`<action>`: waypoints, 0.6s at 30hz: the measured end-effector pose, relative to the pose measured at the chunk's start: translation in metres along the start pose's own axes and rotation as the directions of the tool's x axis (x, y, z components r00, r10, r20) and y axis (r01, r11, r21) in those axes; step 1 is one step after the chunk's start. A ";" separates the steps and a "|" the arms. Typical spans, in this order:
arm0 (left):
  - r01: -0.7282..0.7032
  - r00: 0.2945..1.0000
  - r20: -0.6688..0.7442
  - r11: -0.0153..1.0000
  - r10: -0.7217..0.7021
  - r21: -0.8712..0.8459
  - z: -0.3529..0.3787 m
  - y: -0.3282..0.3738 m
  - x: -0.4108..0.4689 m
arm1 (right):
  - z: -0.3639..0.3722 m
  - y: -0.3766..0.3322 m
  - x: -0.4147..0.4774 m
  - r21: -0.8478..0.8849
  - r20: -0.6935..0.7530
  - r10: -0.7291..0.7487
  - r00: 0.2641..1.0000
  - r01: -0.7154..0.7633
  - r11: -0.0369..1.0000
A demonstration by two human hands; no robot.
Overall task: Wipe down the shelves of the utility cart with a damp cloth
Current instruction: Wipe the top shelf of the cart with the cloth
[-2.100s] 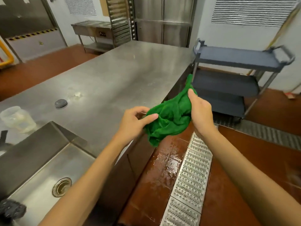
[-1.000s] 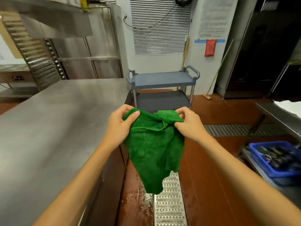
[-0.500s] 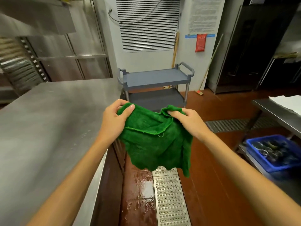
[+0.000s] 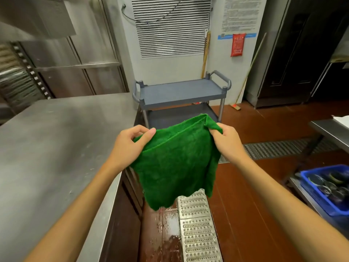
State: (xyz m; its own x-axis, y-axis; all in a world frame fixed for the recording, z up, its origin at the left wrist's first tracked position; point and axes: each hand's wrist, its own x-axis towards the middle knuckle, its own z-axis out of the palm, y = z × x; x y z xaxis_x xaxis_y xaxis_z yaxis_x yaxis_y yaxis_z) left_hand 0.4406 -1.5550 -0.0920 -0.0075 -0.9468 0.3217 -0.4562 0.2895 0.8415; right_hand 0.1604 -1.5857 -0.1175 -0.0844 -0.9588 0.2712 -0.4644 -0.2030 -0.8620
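Observation:
A green cloth (image 4: pixel 175 163) hangs spread between both hands in front of me, folded over along its top edge. My left hand (image 4: pixel 128 146) pinches its upper left corner between thumb and fingers. My right hand (image 4: pixel 227 142) grips the upper right corner. Straight ahead, beyond the cloth, stands the grey utility cart (image 4: pixel 179 93) with a bare top shelf and handles at both ends. Its middle shelf (image 4: pixel 181 115) is partly hidden by the cloth, and the lowest part is out of sight.
A long steel counter (image 4: pixel 52 144) runs along my left up to the cart. A metal floor drain grate (image 4: pixel 196 225) crosses wet red-brown floor below. A blue bin (image 4: pixel 328 188) of dishes sits under a steel table at right. Brooms lean on the wall behind the cart.
The cloth went from bunched to spread wider, with my hands moving apart. The view turned from the sink toward the cart, which now looks nearer.

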 end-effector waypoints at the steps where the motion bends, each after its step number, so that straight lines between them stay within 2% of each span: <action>1: 0.000 0.999 0.037 0.999 -0.001 0.033 0.003 -0.001 0.014 | -0.001 0.005 0.016 0.008 -0.012 0.010 1.000 -0.010 1.000; 4: 0.009 0.980 0.196 0.993 -0.032 0.116 0.009 -0.004 0.056 | -0.008 0.018 0.065 -0.012 -0.018 0.033 0.999 -0.033 0.999; 8: -0.134 0.938 0.345 0.954 0.035 0.268 0.019 -0.013 0.114 | -0.021 0.028 0.123 0.015 -0.041 0.011 0.999 -0.010 1.000; 12: -0.160 0.955 0.290 0.935 0.065 0.316 0.036 -0.036 0.160 | -0.030 0.045 0.170 -0.025 -0.069 -0.041 0.997 0.040 0.999; 18: -0.125 0.986 0.161 0.868 0.054 0.480 0.048 -0.070 0.220 | -0.019 0.069 0.226 -0.005 -0.078 0.014 0.997 -0.015 1.000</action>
State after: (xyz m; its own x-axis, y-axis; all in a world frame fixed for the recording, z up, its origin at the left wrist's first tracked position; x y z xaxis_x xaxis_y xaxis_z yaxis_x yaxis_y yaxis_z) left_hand 0.4278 -1.7906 -0.1004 -0.1747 -0.9402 0.2924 -0.8225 0.3026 0.4816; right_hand 0.0923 -1.8124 -0.1070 -0.1594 -0.9432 0.2914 -0.4677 -0.1877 -0.8637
